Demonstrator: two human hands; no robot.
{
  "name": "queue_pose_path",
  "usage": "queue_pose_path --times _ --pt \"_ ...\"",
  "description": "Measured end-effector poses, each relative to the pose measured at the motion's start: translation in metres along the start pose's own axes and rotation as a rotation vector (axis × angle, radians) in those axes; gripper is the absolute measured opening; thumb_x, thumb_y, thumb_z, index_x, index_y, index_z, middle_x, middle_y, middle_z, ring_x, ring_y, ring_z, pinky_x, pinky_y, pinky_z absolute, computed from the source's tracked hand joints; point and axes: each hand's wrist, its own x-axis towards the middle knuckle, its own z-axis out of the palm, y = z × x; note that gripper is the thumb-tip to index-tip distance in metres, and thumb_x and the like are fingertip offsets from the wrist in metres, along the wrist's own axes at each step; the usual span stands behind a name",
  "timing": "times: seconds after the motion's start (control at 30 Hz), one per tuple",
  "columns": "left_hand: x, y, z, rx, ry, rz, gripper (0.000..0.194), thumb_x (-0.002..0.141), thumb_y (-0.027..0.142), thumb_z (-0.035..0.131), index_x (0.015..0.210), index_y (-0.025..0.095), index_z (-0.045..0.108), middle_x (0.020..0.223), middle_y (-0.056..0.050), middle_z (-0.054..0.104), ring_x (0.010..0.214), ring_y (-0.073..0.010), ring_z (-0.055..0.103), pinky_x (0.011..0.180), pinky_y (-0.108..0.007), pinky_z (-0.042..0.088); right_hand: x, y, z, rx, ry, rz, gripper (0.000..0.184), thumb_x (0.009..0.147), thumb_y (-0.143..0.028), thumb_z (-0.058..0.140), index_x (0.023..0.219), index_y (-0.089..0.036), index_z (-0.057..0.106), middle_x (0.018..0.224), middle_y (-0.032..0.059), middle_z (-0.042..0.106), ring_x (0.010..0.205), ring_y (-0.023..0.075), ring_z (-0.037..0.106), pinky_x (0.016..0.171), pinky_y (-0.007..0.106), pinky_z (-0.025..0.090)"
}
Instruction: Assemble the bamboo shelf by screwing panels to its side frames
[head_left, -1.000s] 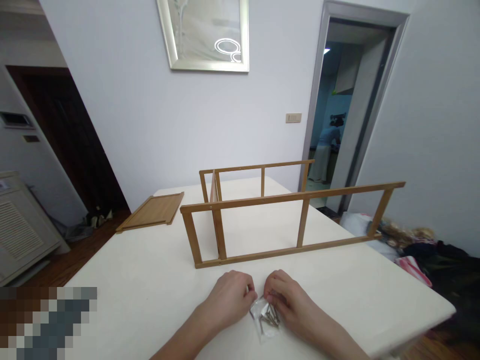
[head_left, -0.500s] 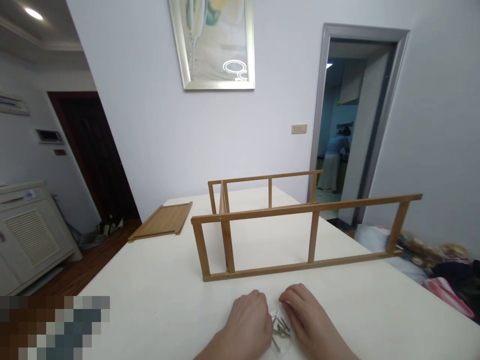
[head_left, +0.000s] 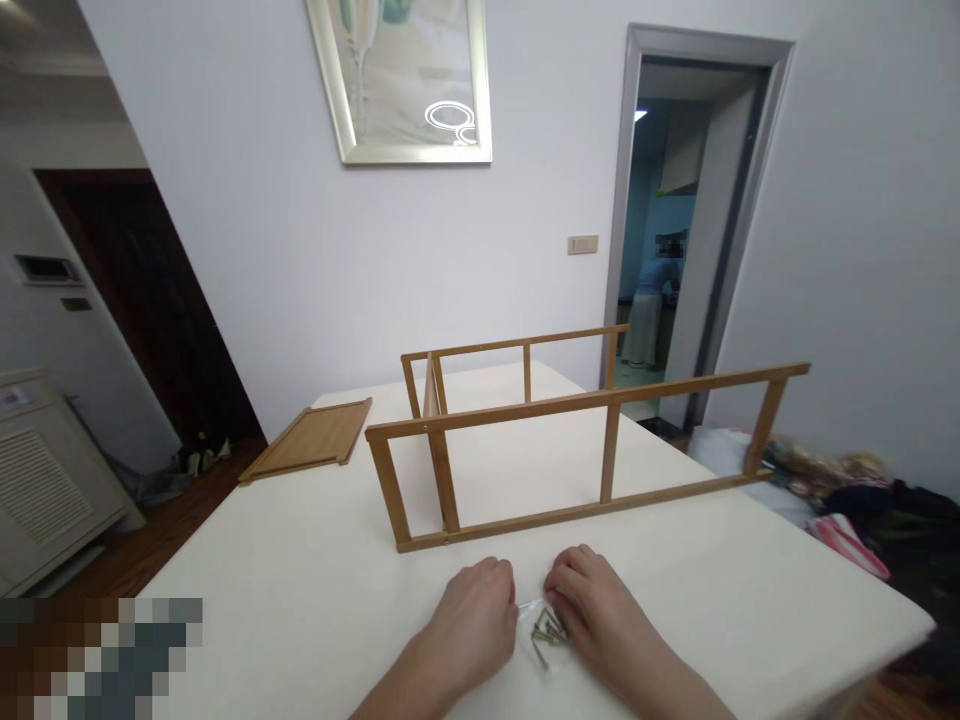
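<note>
A small clear plastic bag [head_left: 531, 606] with several metal screws [head_left: 551, 630] in it lies between my hands near the front of the white table. My left hand [head_left: 476, 618] is closed at the bag's left upper edge, its fingertips mostly hidden behind the knuckles. On the other side, my right hand [head_left: 596, 605] has its fingers curled and pressed together on the bag's right upper edge. Just beyond both hands stands a wooden frame [head_left: 517, 518], two ladder-like sides joined by a board [head_left: 439, 450] near the left end.
A flat wooden panel [head_left: 315, 440] lies at the table's [head_left: 285, 590] far left. The frame's right end reaches toward the table's right edge. Clothes and bags [head_left: 840, 510] are heaped beyond that edge. Through a doorway [head_left: 660, 250] a person [head_left: 646, 310] stands in another room.
My head view has turned slightly right and down, so the scene sits further left and higher. The hands stay at the bag, whose clear upper edge now shows between them.
</note>
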Motion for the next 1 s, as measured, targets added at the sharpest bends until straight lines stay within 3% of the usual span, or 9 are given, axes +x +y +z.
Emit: queue_pose_path --times 0.3,0.43,0.53,0.67,0.8,0.9,1.0 --pt "0.001 0.001 -0.002 0.147 -0.078 -0.022 0.030 0.086 0.008 0.034 0.095 0.011 0.063 0.096 -0.016 0.067 0.089 -0.0276 0.064 0.076 -0.037 0.046 0.000 0.001 -0.001 0.014 0.003 0.012 0.019 0.087 -0.007 0.047 0.084 -0.019 0.061 0.088 0.0061 0.062 0.086 0.0210 0.052 0.076 0.035 0.041" --pt "0.003 -0.003 -0.001 0.138 -0.071 -0.076 0.035 0.084 -0.001 0.031 0.099 0.010 0.061 0.095 -0.016 0.068 0.089 -0.0254 0.064 0.076 -0.034 0.044 -0.001 -0.001 -0.002 0.001 0.018 0.009 0.017 0.087 -0.008 0.048 0.091 -0.020 0.061 0.091 0.0061 0.062 0.088 0.0212 0.053 0.077 0.035 0.042" --pt "0.006 -0.007 -0.003 0.061 -0.025 -0.107 0.033 0.086 0.002 0.031 0.100 0.012 0.059 0.090 -0.014 0.069 0.085 -0.0236 0.065 0.073 -0.032 0.044 -0.001 0.000 -0.002 -0.013 0.031 0.002 0.015 0.089 -0.013 0.048 0.090 -0.020 0.061 0.090 0.0064 0.062 0.088 0.0215 0.054 0.079 0.036 0.042" --pt "0.008 -0.010 -0.018 -0.202 0.190 -0.085 0.023 0.090 0.015 0.037 0.083 0.017 0.059 0.082 -0.008 0.067 0.077 -0.0203 0.065 0.069 -0.029 0.046 0.000 0.003 0.001 -0.028 0.046 -0.005 0.015 0.091 -0.017 0.046 0.089 -0.021 0.061 0.089 0.0063 0.062 0.086 0.0216 0.056 0.076 0.035 0.044" --pt "0.003 -0.012 -0.052 -0.728 0.427 -0.128 0.018 0.087 0.030 0.046 0.081 0.019 0.058 0.065 0.000 0.061 0.054 -0.0149 0.061 0.053 -0.025 0.049 -0.001 0.010 0.007 -0.015 0.087 -0.021 0.015 0.091 -0.017 0.047 0.088 -0.022 0.061 0.089 0.0058 0.063 0.085 0.0213 0.058 0.075 0.035 0.045" --pt "-0.007 -0.015 -0.079 -0.981 0.653 -0.158 0.020 0.082 0.038 0.058 0.085 0.018 0.061 0.067 0.001 0.063 0.062 -0.0160 0.065 0.060 -0.028 0.056 0.003 0.013 0.007 0.009 0.139 -0.040 0.015 0.091 -0.017 0.047 0.090 -0.022 0.061 0.091 0.0060 0.062 0.085 0.0203 0.059 0.075 0.034 0.047" --pt "-0.013 -0.022 -0.094 -1.040 0.863 -0.192 0.025 0.077 0.039 0.066 0.088 0.017 0.063 0.070 -0.001 0.068 0.070 -0.0187 0.069 0.068 -0.031 0.060 0.019 0.003 -0.002 0.013 0.206 -0.101 0.014 0.092 -0.018 0.047 0.093 -0.022 0.060 0.093 0.0064 0.062 0.086 0.0204 0.059 0.076 0.034 0.047"
